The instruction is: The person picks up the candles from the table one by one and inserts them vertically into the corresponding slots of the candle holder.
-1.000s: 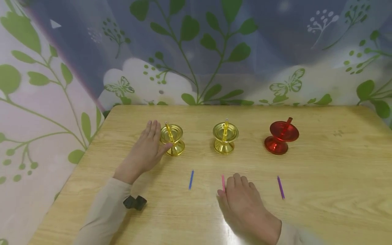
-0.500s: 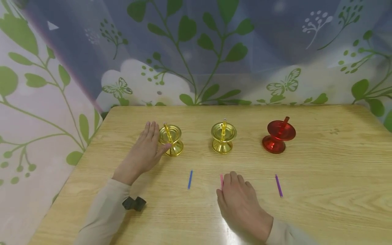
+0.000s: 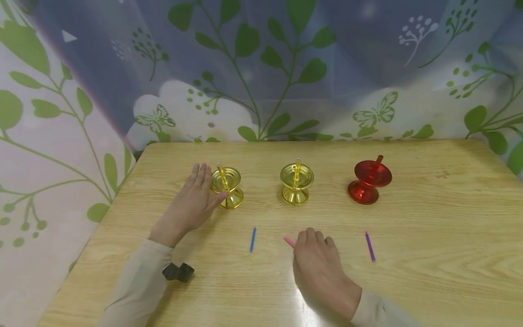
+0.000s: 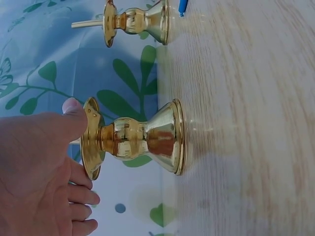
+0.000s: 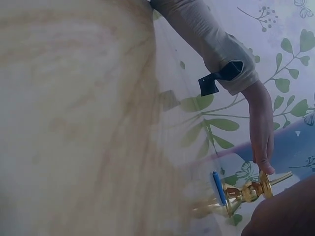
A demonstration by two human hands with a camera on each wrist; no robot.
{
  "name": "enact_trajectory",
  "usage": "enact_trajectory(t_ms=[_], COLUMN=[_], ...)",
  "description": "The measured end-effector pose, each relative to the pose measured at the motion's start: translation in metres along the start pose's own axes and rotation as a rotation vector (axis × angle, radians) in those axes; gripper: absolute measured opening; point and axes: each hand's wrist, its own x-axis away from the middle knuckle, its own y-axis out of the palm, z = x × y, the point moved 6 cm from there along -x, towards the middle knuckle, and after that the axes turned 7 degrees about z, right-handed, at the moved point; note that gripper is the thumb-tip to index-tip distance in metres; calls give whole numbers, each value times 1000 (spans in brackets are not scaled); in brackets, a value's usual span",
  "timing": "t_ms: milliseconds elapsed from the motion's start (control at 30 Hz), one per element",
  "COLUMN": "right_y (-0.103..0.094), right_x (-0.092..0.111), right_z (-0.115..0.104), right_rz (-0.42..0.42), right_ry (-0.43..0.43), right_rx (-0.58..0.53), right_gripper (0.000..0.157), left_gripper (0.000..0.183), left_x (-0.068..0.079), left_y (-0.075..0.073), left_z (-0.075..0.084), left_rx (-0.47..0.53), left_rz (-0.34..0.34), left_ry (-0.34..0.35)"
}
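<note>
My left hand (image 3: 184, 209) rests against the left gold candle holder (image 3: 232, 197), its fingers straight along the far side. In the left wrist view, the thumb of that hand (image 4: 37, 147) touches the rim of the holder's dish. My right hand (image 3: 320, 268) pinches a pink candle (image 3: 289, 241) low over the table; one end sticks out to the left past the fingertips, the rest is hidden. A blue candle (image 3: 253, 240) lies left of it and a purple candle (image 3: 370, 246) to the right. The right wrist view hides the right fingertips.
Behind the candles stand a second gold candle holder (image 3: 296, 196) and a red candle holder (image 3: 363, 193), both upright with a thin stem rising from the dish. The wooden table (image 3: 441, 218) meets a leaf-patterned backdrop (image 3: 351, 68) at its far edge.
The pink candle has swung from pointing away to slanting left between my right fingers, which have curled in. My left hand stays by the gold holder. The view has shifted slightly.
</note>
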Motion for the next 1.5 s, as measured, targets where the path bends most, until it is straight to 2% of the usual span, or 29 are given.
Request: enact_trajectory(t_ms=[133, 267, 367, 533, 833, 1000, 1200, 1500], right_y=[-5, -11, -15, -15, -15, -17, -16, -18], right_x=[-5, -14, -21, -30, -36, -39, -43, -58], right_z=[1, 0, -1, -2, 0, -3, -8, -12], right_rz=[61, 147, 176, 182, 236, 320, 396, 361], right_ry=[-31, -69, -69, -17, 60, 26, 16, 101], right_rx=[-28, -119, -265, -547, -810, -830, -851, -891], right_gripper=[21, 17, 13, 10, 10, 16, 13, 9], left_gripper=[74, 72, 72, 72, 71, 70, 71, 71], left_x=[-1, -2, -2, -2, -3, -2, -1, 0], left_y=[1, 1, 1, 1, 1, 1, 1, 0], left_z=[0, -1, -2, -1, -1, -1, 0, 2], left_rx=[-13, -22, -25, -18, -28, -23, -19, -26], left_rz=[8, 12, 11, 16, 27, 28, 30, 40], left_ry=[4, 13, 15, 15, 22, 21, 22, 30])
